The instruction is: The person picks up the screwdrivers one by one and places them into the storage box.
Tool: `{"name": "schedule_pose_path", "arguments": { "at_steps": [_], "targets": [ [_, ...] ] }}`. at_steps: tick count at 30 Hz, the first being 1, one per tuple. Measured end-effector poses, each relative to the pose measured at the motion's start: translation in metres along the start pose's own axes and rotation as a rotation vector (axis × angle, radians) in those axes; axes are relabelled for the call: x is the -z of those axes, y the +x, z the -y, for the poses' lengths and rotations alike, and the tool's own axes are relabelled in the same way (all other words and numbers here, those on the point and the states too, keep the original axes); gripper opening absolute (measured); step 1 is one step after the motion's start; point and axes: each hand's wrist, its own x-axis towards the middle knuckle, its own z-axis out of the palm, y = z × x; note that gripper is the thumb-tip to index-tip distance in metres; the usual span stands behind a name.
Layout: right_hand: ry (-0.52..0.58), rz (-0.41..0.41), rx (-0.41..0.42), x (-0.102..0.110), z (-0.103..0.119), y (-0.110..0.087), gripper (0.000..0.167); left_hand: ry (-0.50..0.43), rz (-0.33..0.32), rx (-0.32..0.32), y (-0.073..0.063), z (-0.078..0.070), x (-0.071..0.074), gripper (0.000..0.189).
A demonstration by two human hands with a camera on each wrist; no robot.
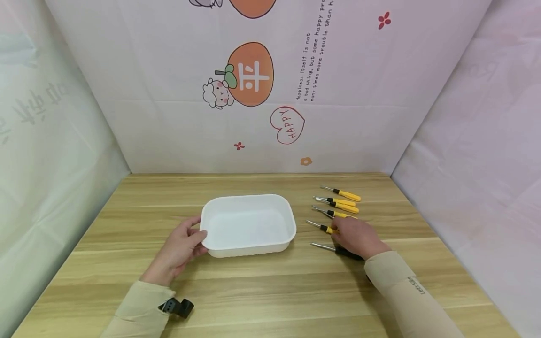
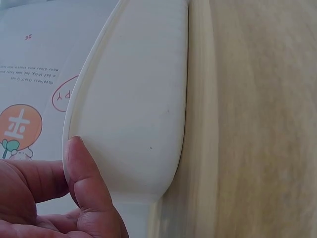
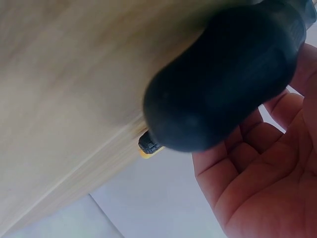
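Observation:
A shallow white plastic tray [image 1: 249,249] lies on the table, left of centre. My left hand [image 1: 181,251] pinches its left end, thumb over the rim; the left wrist view shows the tray wall [image 2: 133,109] beside the fingers. On the right, my right hand [image 1: 357,237] has its thumb and fingers around the handle of a yellow-and-black screwdriver [image 1: 324,228], most of that handle hidden beneath the hand. A black-handled screwdriver [image 1: 323,246] lies just nearer, partly under the hand. Its dark handle [image 3: 223,79] fills much of the right wrist view and hides the fingertips.
Several more yellow-handled screwdrivers [image 1: 348,195] lie in a loose column beyond the right hand, shafts pointing left. The wooden table [image 1: 270,300] is bounded by a printed white sheet [image 1: 177,131] at the back and white sheets on both sides.

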Motion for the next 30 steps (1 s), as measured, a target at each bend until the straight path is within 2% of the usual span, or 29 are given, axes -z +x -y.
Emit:
{"name": "schedule_pose_path", "arguments": {
  "at_steps": [12,30],
  "targets": [
    [-0.008,0.005,-0.007,-0.001,0.001,0.000,0.011,0.011,0.010,-0.007,-0.003,0.000,-0.012,0.057],
    [-0.008,0.017,-0.017,-0.001,0.001,0.001,0.009,0.028,0.012,-0.011,-0.007,0.000,-0.023,0.055]
  ]
}}
